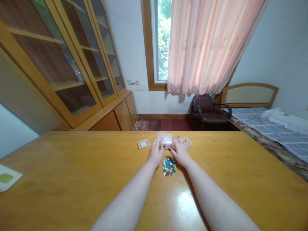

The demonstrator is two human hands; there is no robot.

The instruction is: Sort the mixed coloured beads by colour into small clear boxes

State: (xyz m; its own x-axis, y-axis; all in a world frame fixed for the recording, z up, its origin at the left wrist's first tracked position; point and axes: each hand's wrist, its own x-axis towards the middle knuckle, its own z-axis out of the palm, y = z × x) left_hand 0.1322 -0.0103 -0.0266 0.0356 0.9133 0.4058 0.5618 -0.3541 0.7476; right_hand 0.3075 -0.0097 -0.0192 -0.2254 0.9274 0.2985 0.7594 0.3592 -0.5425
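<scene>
A clear plastic box (166, 137) lies near the table's far edge, with both hands at it. My left hand (156, 153) has its fingers along the box's left side and its thumb at the near side. Against the right side are the fingers of my right hand (181, 153), its thumb also at the near side. Close to me, between the wrists, is a pile of small building bricks (169, 166) in blue, yellow, white and brown. A flat translucent pinkish lid or tray (189, 142) lies partly behind my right hand. Left of the hands is a small clear box (143, 144) with something white in it.
The wooden table (72, 179) is wide and glossy. At its left edge lies a white item with a green patch (7, 178). Beyond stand a glass-door cabinet (96, 77), a brown office chair (207, 107) and a bed (260, 118).
</scene>
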